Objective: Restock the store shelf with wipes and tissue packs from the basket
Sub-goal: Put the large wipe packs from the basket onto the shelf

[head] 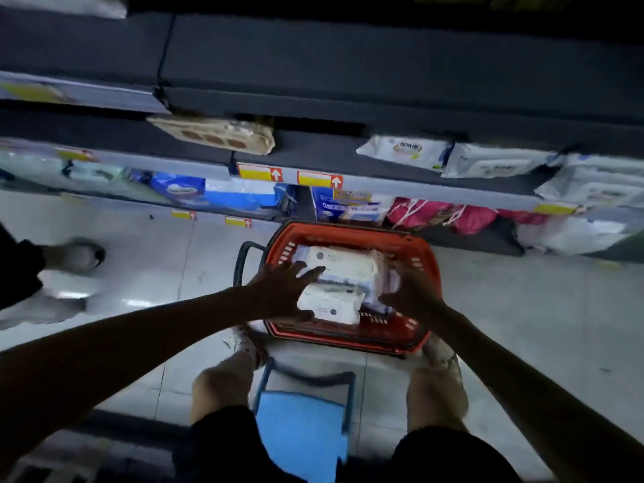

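White rectangular plastic wipes packs (334,303) stacked in red plastic basket (348,229), between hands. Left hand (278,291) spread wide over packs. Right hand (414,291) spread, blurred, holding nothing. Risk: slick stack slips if squeezed unevenly, falls before reaching dark shelf (313,148) beyond hands.

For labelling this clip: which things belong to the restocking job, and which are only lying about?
Job: red basket, white packs inside it, shelf with wipes, left hand, right hand.
Lying about: blue stool, pink bags, another person's shoes.
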`<action>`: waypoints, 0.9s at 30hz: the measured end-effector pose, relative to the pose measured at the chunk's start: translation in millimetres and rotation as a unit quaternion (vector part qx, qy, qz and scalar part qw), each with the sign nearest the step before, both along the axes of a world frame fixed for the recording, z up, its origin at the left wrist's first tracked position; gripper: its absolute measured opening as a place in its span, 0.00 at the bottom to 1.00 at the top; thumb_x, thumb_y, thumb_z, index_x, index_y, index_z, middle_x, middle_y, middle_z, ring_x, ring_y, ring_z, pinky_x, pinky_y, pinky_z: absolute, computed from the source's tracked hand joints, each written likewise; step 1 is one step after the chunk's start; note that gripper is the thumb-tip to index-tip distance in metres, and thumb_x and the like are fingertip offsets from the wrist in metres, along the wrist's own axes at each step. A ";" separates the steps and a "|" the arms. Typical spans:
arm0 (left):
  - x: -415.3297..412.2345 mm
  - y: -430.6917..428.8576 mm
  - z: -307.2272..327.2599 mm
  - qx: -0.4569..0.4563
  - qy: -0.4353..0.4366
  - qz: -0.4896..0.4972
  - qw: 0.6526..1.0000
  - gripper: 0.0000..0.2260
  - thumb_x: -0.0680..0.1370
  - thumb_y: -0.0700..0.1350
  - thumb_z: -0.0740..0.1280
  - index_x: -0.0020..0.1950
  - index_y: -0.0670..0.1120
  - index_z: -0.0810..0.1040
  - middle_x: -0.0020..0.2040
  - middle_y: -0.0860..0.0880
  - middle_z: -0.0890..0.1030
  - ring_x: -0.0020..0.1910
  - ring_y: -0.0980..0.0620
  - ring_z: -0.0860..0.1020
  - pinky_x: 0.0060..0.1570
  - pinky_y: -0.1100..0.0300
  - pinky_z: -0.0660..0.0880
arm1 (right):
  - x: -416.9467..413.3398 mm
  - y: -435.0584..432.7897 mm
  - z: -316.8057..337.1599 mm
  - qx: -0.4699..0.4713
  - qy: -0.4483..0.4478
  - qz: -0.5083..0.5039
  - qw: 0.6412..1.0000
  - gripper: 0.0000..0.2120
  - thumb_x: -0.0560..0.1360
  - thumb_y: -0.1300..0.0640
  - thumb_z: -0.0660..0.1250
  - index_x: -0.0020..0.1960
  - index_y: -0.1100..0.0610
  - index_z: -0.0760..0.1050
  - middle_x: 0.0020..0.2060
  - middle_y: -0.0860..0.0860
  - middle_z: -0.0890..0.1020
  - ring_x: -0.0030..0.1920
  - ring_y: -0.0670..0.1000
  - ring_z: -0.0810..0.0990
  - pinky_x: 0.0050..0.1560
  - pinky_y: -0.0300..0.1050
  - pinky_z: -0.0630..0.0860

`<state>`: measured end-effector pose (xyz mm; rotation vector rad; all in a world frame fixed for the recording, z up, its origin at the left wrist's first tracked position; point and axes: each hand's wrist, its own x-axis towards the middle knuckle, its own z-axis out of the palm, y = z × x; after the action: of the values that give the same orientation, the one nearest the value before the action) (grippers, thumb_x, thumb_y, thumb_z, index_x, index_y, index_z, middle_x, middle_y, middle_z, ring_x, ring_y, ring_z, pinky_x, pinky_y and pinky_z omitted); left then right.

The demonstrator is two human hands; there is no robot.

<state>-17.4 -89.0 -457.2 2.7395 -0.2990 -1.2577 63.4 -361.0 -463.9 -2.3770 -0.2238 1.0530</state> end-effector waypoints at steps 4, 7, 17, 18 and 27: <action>4.4 32.1 -45.5 -0.037 -0.009 0.004 0.999 0.47 0.76 0.70 0.66 0.85 0.55 0.45 0.83 0.41 0.58 0.77 0.39 0.68 0.66 0.42 0.73 | -16.9 18.3 -36.8 -0.036 -0.008 -0.049 0.998 0.36 0.70 0.55 0.80 0.73 0.59 0.71 0.64 0.60 0.81 0.61 0.59 0.81 0.53 0.41 0.74; 1.3 43.1 -79.2 -0.043 -0.033 0.027 0.998 0.48 0.74 0.72 0.64 0.85 0.54 0.46 0.82 0.42 0.61 0.70 0.39 0.75 0.59 0.47 0.78 | -27.5 25.8 -69.0 -0.047 -0.001 -0.062 0.997 0.37 0.68 0.55 0.81 0.73 0.59 0.70 0.64 0.59 0.80 0.63 0.60 0.80 0.59 0.51 0.79; 14.1 30.5 -228.5 -0.100 -0.083 0.233 0.964 0.51 0.72 0.62 0.76 0.85 0.54 0.48 0.83 0.42 0.59 0.76 0.38 0.69 0.70 0.40 0.72 | -19.1 6.3 -207.7 0.026 -0.061 -0.030 0.997 0.50 0.68 0.48 0.80 0.81 0.45 0.55 0.71 0.54 0.73 0.69 0.57 0.73 0.65 0.50 0.73; 16.9 32.8 -241.4 -0.127 -0.089 0.259 0.953 0.52 0.69 0.63 0.77 0.84 0.56 0.50 0.82 0.43 0.63 0.76 0.39 0.69 0.71 0.39 0.71 | -16.9 4.2 -218.6 0.029 -0.074 -0.029 0.996 0.50 0.67 0.47 0.80 0.81 0.45 0.55 0.72 0.54 0.72 0.70 0.57 0.73 0.66 0.48 0.73; 37.5 47.3 -312.0 -0.137 -0.185 0.163 0.959 0.42 0.61 0.69 0.73 0.71 0.57 0.67 0.64 0.51 0.69 0.64 0.44 0.76 0.54 0.39 0.80 | -1.0 17.6 -277.1 0.021 -0.154 0.018 0.988 0.50 0.64 0.49 0.83 0.79 0.47 0.60 0.73 0.52 0.71 0.70 0.56 0.72 0.65 0.50 0.73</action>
<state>20.1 -41.6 -769.2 2.6217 -0.0386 -0.5737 62.4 -343.4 -741.0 -2.4962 -0.3967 0.6833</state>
